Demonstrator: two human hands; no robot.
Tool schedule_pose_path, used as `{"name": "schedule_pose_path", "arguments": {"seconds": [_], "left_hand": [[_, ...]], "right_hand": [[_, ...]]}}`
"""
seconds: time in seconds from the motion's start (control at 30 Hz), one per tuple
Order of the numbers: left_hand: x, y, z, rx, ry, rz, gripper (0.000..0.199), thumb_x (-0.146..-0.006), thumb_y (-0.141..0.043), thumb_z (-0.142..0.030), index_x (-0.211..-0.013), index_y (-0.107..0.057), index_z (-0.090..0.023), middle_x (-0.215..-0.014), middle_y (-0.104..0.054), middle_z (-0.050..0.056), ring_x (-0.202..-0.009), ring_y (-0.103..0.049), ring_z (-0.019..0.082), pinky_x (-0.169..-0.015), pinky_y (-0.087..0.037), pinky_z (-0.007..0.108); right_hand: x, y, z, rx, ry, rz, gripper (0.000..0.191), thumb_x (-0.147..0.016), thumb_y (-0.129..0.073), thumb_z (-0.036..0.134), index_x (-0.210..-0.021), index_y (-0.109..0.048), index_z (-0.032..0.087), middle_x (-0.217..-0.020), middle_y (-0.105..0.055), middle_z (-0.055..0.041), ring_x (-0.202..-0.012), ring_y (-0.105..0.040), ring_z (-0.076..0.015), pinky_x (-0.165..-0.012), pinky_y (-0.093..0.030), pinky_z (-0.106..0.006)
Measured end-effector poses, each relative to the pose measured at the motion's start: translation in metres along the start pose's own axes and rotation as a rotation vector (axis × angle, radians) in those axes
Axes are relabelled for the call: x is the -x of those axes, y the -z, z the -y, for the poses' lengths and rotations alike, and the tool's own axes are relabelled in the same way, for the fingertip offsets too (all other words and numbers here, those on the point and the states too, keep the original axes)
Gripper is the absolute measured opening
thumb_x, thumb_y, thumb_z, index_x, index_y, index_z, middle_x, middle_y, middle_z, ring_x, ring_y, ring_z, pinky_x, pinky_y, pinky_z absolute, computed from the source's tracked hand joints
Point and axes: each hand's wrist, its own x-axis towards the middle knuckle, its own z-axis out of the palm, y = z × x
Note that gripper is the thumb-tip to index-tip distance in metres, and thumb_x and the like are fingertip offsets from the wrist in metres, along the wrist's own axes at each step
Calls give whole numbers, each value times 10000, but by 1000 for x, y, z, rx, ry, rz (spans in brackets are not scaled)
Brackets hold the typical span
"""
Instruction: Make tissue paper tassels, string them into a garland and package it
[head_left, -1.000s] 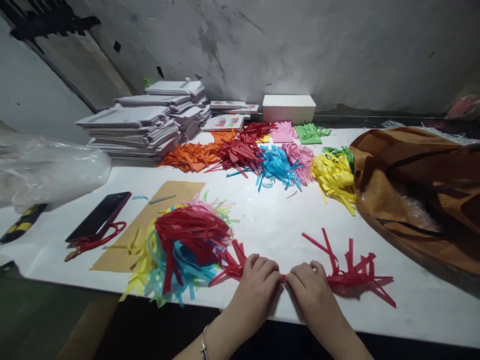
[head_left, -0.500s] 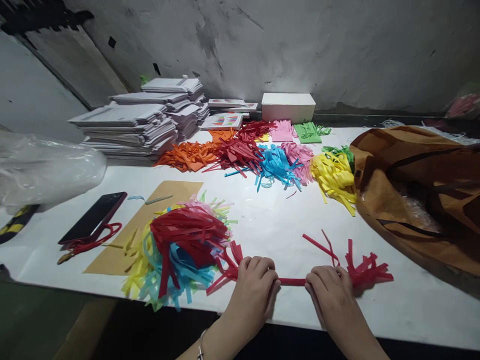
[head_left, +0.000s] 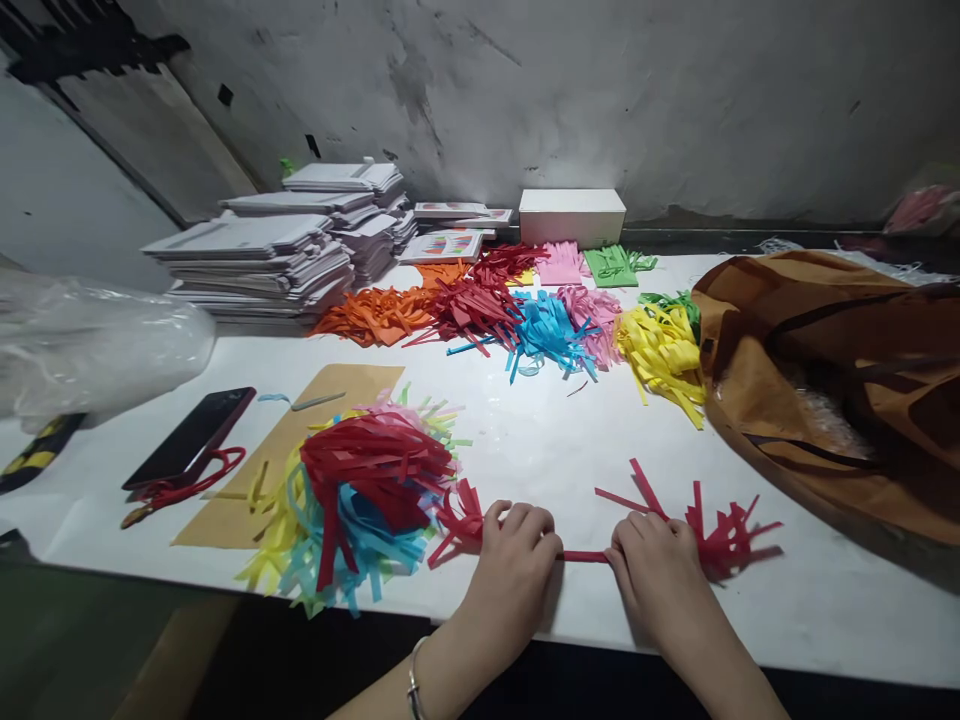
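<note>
A red paper tassel (head_left: 586, 556) lies across the front of the table, its middle rolled into a thin cord and both ends fringed. My left hand (head_left: 519, 560) is closed around the cord near the left fringe. Around the cord near the right fringe, my right hand (head_left: 654, 570) is closed too, its fingers bent. Bare cord shows between the two hands. Just left of my left hand is a pile of finished-looking tassels (head_left: 382, 460), red on top with blue, yellow, pink and green strips below.
Orange (head_left: 375, 315), blue (head_left: 551, 330) and yellow fringed paper (head_left: 660, 350) lies farther back. Stacks of white packets (head_left: 247, 240) and a white box (head_left: 571, 215) stand by the wall. A brown bag (head_left: 810, 380) is at right; a phone (head_left: 191, 440) rests on brown paper's left.
The cord between my hands looks thinner and more tightly twisted. My right hand has shifted slightly left, and the loose red strips beside it have turned.
</note>
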Motion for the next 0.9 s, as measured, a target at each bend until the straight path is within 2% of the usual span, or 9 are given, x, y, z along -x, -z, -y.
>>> {"name": "schedule_pose_path", "arguments": {"seconds": [0.1, 0.27, 0.37, 0.47, 0.53, 0.63, 0.73, 0.83, 0.9], "left_hand": [[2, 0, 5, -34, -164, 23, 183, -822, -652, -36, -862, -636, -213, -918, -664, 3, -923, -560, 213, -1025, -279, 501], [-12, 1, 4, -135, -277, 130, 147, -858, -638, -66, -773, -641, -186, -842, -657, 33, -891, -568, 232, -1039, -295, 524], [-25, 2, 2, 44, -150, 239, 156, -843, -611, -45, -750, -666, -158, -858, -680, 74, -896, -592, 256, -941, -393, 490], [-30, 10, 1, 160, -32, 272, 126, -804, -633, -48, -732, -681, -139, -849, -695, 81, -851, -617, 241, -818, -458, 395], [-29, 19, 0, 270, -12, 295, 138, -861, -601, -98, -801, -714, -150, -874, -708, 63, -835, -632, 199, -779, -474, 316], [-23, 31, -5, 752, 164, 401, 234, -955, -549, -278, -916, -750, -164, -862, -719, 49, -791, -625, 163, -723, -465, 254], [-18, 35, -18, 1301, 462, 487, 371, -811, -731, -487, -828, -742, -117, -693, -669, 35, -599, -533, 125, -582, -399, 233], [-17, 34, -36, 1559, 595, 454, 451, -667, -848, -529, -738, -698, -109, -588, -579, -6, -500, -405, 71, -503, -300, 204], [-18, 32, -48, 1584, 539, 361, 425, -679, -853, -508, -717, -689, -118, -620, -574, 1, -545, -435, 83, -533, -329, 207]], "right_hand": [[-1, 1, 0, -21, -28, -9, 175, -851, -573, 118, -721, -525, 225, -695, -606, -7, -683, -564, -224, -710, -288, -377], [-7, 9, 9, -50, -16, -74, 190, -873, -546, 96, -724, -554, 212, -721, -622, -15, -724, -580, -217, -776, -322, -407], [-8, 11, 19, -87, 84, -121, 175, -925, -523, 121, -801, -605, 213, -807, -652, -18, -830, -595, -201, -940, -339, -437], [-3, 11, 27, -107, 165, -175, 275, -981, -437, 101, -802, -621, 201, -732, -624, 6, -753, -586, -156, -1014, -338, -428], [1, 16, 29, -113, 191, -214, 312, -990, -393, 64, -852, -648, 178, -731, -625, 2, -728, -588, -145, -1026, -348, -435], [7, 34, 29, -116, 285, -317, 271, -971, -414, 34, -1001, -674, 103, -855, -684, -70, -860, -637, -198, -1038, -359, -486], [8, 58, 29, -158, 383, -416, 205, -931, -491, 14, -1032, -666, 50, -911, -707, -123, -937, -657, -241, -1034, -378, -516], [8, 75, 27, -306, 312, -461, 149, -898, -564, 7, -984, -650, 90, -840, -697, -78, -819, -667, -187, -1001, -424, -474], [12, 80, 26, -428, 229, -461, 150, -903, -563, 24, -963, -636, 140, -794, -686, -36, -748, -665, -154, -952, -477, -408]]}}
